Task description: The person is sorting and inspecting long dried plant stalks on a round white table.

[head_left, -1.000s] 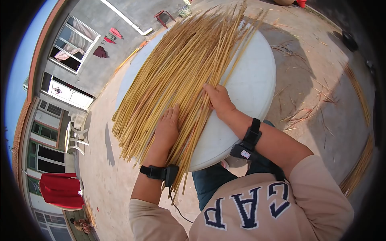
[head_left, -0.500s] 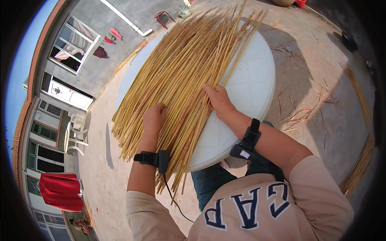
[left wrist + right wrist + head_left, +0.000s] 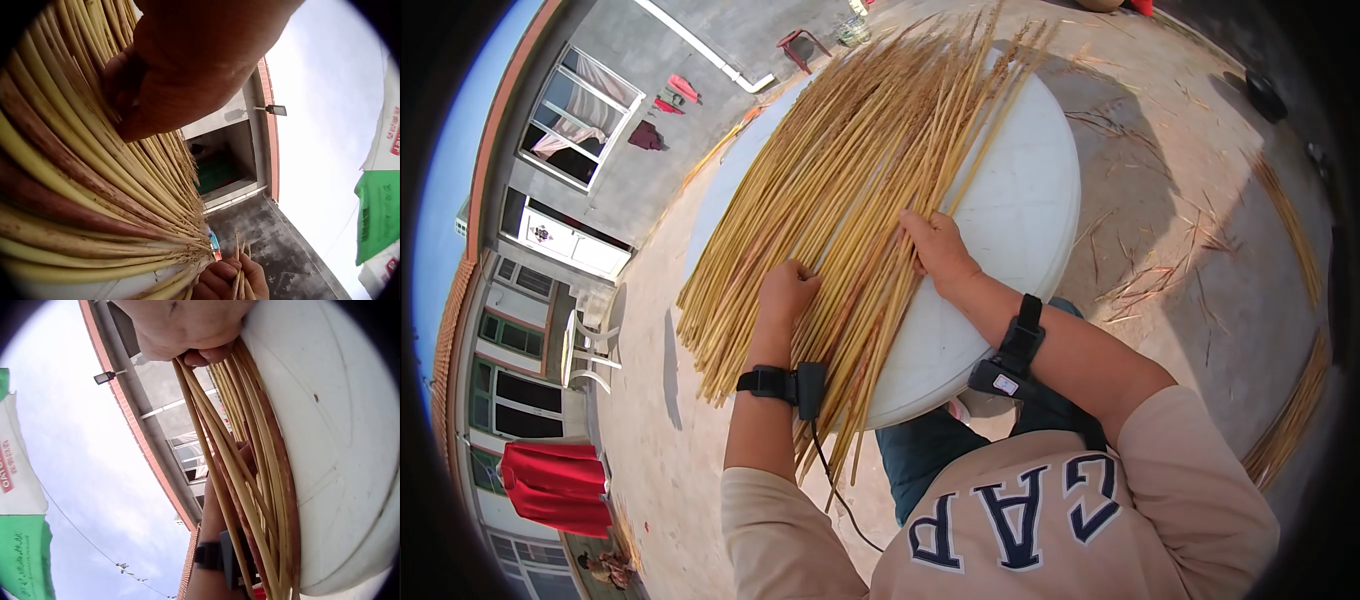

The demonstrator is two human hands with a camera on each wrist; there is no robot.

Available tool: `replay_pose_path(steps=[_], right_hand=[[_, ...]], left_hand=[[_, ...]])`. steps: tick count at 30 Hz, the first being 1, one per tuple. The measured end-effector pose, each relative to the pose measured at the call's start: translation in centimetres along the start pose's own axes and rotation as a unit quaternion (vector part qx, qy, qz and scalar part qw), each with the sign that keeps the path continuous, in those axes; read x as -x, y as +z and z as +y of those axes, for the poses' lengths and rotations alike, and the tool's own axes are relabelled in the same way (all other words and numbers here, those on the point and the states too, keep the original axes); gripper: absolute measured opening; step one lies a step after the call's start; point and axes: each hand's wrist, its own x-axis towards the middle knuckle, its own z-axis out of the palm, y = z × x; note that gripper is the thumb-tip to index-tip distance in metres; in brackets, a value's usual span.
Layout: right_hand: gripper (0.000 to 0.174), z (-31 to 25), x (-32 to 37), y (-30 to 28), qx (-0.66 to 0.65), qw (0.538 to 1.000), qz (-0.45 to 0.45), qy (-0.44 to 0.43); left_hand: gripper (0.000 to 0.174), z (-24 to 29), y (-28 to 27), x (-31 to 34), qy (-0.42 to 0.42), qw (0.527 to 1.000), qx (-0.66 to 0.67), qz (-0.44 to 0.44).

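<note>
A wide layer of dry yellow sorghum stalks point(image 3: 800, 215) with brown tasselled heads covers much of a round white table point(image 3: 1030, 190). My right hand point(image 3: 941, 250) grips a few stalks at the layer's right edge; in the right wrist view these gripped stalks point(image 3: 219, 437) hang below the curled fingers. To its left, my left hand point(image 3: 786, 292) is over the middle of the layer with its fingers curled. In the left wrist view, its thumb and fingertips point(image 3: 128, 128) come together at a stalk, pinching it among the others. The palm side stays hidden.
More stalks point(image 3: 1288, 230) lie in bundles on the ground at the right, near scattered stalk scraps point(image 3: 1150, 285). A white plastic chair point(image 3: 590, 350) stands at the left before the house. A red garment point(image 3: 555, 485) hangs there. A cable point(image 3: 830, 470) runs from the left wrist camera.
The left hand lay with extended fingers on the stalks, then drew to the left and curled its fingers at a stalk. The right hand keeps its grip in nearly the same place.
</note>
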Motion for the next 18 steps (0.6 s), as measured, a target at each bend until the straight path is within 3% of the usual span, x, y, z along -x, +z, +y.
replay_pose_path(steps=[9, 14, 18], right_hand=[[0.031, 0.5, -0.3, -0.1, 0.014, 1.000, -0.003, 0.002], [0.031, -0.1, 0.2, 0.2, 0.010, 1.000, -0.002, -0.008], [0.030, 0.3, -0.2, -0.1, 0.023, 1.000, -0.004, 0.003]], left_hand=[[0.020, 0.1, -1.2, 1.1, -0.036, 0.997, 0.027, 0.056], [0.016, -0.9, -0.6, 2.1, 0.008, 0.996, 0.045, 0.074], [0.017, 0.0, -0.3, 2.9, 0.022, 0.998, 0.058, 0.030]])
